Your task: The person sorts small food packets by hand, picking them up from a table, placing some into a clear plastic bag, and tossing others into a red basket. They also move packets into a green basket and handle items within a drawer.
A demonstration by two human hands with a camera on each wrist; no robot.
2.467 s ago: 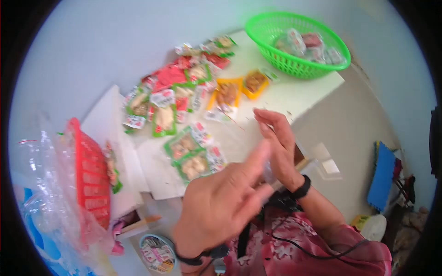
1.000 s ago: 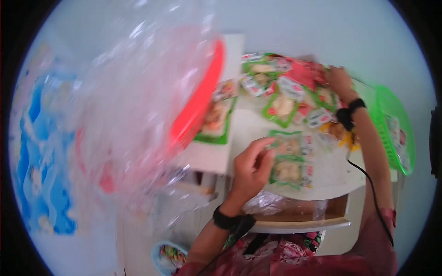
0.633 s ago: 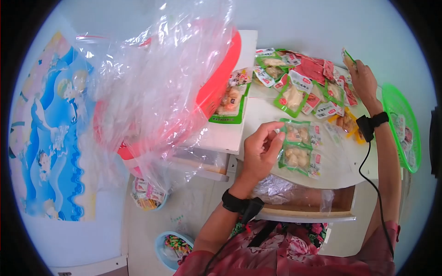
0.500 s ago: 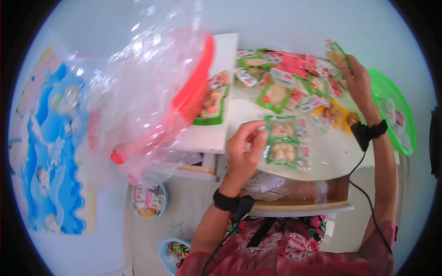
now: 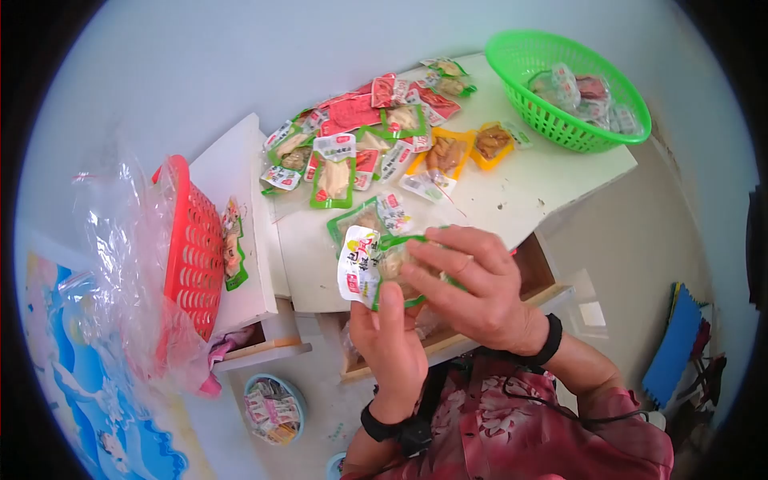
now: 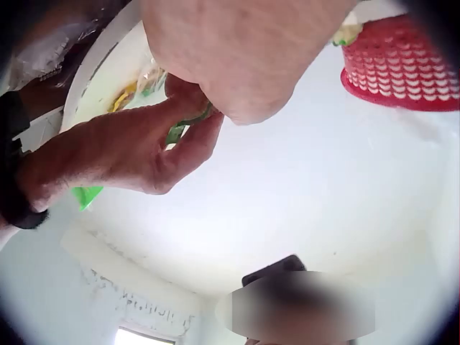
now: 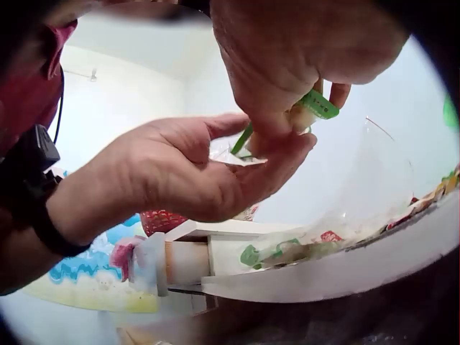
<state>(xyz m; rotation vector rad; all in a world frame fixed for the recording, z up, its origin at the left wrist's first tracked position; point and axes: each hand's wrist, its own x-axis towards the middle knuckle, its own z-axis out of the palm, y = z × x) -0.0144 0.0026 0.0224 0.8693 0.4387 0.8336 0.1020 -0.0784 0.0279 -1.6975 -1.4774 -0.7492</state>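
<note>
The clear, green-edged plastic food packet [image 5: 364,264] with a white printed end is up in both hands now, over the near side of the white table [image 5: 528,172]. It's tilted, its white end to the left showing red and black characters, with pale lumps of food inside its clear part. Half a second ago a green-edged packet was in the right hand [image 5: 472,284], well off at the far right, while the left hand [image 5: 392,352] was half curled with its fingertips by the packets lying nearer. Now the two hands have met: the left has its thumb on top and fingers underneath, pinching; the right lies across the other end, fingers bent around it.

The right wrist view catches something the head view hides: a green printed end [image 7: 321,105] poking out past the right hand's fingers.

Just beyond the hands another green-edged clear packet [image 5: 360,218] lies flat, partly covered. Farther off is the mixed red-and-green heap of packets [image 5: 352,120], with two yellow-edged packets [image 5: 440,156] to its right. A bright green plastic basket [image 5: 552,124] stands far right; a red lattice-walled basket [image 5: 196,256] stands at left.
</note>
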